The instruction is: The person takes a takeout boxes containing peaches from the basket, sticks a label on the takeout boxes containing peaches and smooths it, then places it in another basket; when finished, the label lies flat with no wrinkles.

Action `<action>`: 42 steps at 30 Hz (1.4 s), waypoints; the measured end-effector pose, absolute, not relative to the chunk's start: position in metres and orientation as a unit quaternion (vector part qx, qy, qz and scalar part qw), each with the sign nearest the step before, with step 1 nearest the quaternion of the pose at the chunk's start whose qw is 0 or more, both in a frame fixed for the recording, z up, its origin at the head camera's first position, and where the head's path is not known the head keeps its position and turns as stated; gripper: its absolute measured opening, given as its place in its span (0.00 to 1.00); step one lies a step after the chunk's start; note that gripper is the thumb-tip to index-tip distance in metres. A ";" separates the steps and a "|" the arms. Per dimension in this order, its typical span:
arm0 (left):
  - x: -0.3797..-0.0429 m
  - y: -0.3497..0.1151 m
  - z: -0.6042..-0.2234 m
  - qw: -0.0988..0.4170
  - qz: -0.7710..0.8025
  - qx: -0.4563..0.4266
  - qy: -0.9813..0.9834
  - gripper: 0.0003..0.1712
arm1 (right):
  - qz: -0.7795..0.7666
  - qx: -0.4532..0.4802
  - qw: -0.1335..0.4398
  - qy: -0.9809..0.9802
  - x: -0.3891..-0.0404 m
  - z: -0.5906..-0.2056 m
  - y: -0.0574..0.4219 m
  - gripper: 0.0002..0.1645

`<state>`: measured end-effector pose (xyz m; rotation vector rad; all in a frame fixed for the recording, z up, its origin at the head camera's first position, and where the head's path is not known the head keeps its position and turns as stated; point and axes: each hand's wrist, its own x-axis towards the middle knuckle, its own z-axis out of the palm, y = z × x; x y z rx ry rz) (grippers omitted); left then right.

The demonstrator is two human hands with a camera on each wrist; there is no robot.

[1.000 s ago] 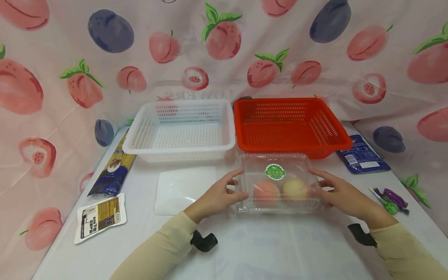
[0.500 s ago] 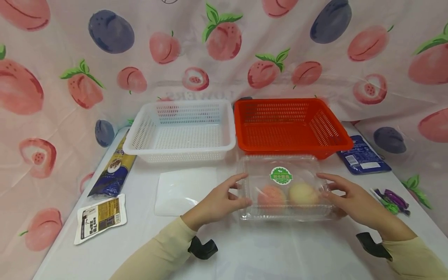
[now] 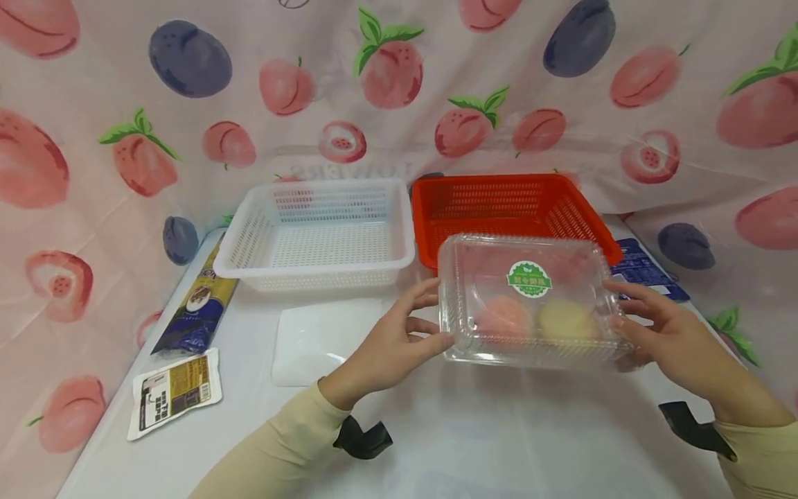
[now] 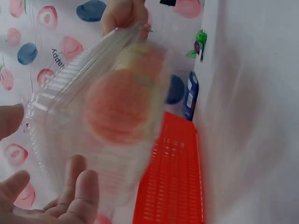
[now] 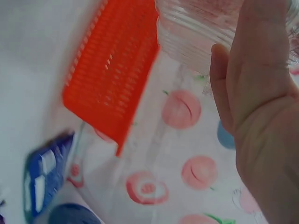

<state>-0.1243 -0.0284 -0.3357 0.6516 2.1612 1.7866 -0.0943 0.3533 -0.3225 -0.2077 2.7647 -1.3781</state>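
Note:
A clear plastic clamshell box (image 3: 530,308) with a green round label (image 3: 528,279) is raised off the table and tilted, in front of the red basket. Inside it lie a pinkish-red round fruit (image 3: 503,319) and a pale yellow round fruit (image 3: 566,320). My left hand (image 3: 399,336) holds the box's left end, its thumb at the front corner and its fingers along the side. The right end is gripped by my right hand (image 3: 673,336), thumb on the near side, some fingers hidden. In the left wrist view the red fruit (image 4: 119,107) appears blurred through the plastic.
A white basket (image 3: 314,265) and a red basket (image 3: 430,208) stand side by side at the back. Left are a blue-and-gold bag (image 3: 196,305) and a white-brown pouch (image 3: 174,394). A white flat sheet (image 3: 321,339) lies centre-left. A blue pouch (image 3: 648,270) sits at right, with wrapped candies (image 4: 200,39) nearby.
Between both hands, the box has risen from the table and shifted right, now overlapping the red basket's front in the head view. My right arm has moved right along with it.

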 end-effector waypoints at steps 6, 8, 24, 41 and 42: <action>-0.141 -0.025 -0.340 0.085 0.642 0.201 0.735 0.37 | -0.457 -0.077 -0.035 0.886 -0.119 -0.301 0.368 0.34; -0.151 -0.025 -0.346 0.084 0.634 0.180 0.748 0.36 | -0.467 -0.079 -0.039 0.880 -0.131 -0.294 0.371 0.33; -0.212 0.004 -0.382 0.084 0.612 0.084 0.782 0.40 | -0.418 -0.028 0.029 0.908 -0.232 -0.271 0.371 0.41; -0.229 0.020 -0.392 0.070 0.655 0.037 0.752 0.38 | -0.434 0.017 0.105 0.895 -0.289 -0.314 0.374 0.48; -0.229 0.020 -0.392 0.066 0.655 0.035 0.752 0.37 | -0.433 0.016 0.110 0.895 -0.291 -0.315 0.373 0.48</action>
